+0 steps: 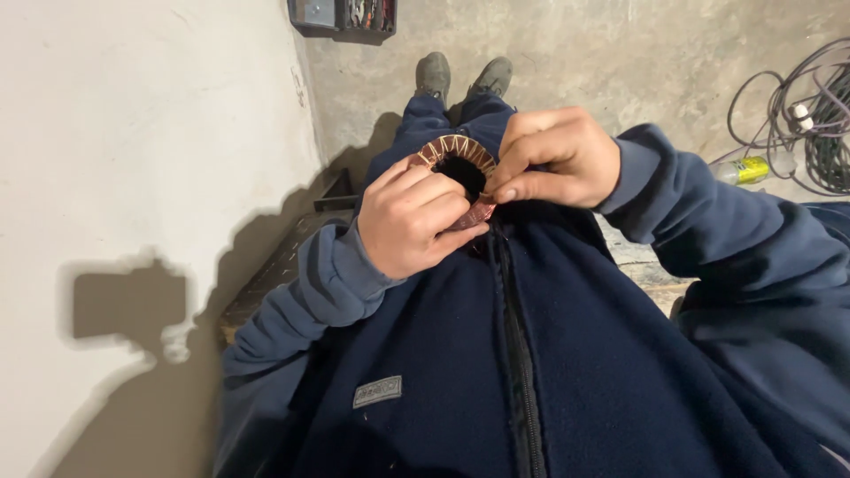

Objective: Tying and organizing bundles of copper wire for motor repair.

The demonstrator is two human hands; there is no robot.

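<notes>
Copper-wound ring coil (460,164), dark centre hole, gripped by left hand (412,221), right hand (558,159).

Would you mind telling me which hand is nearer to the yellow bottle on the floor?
The right hand: the yellow bottle lies beyond its sleeve, on that side. The left hand is farther, across the copper-wound ring.

Open floor lies ahead past the shoes (462,75); wall (133,133) hems left, cables (810,115) clutter right.
</notes>
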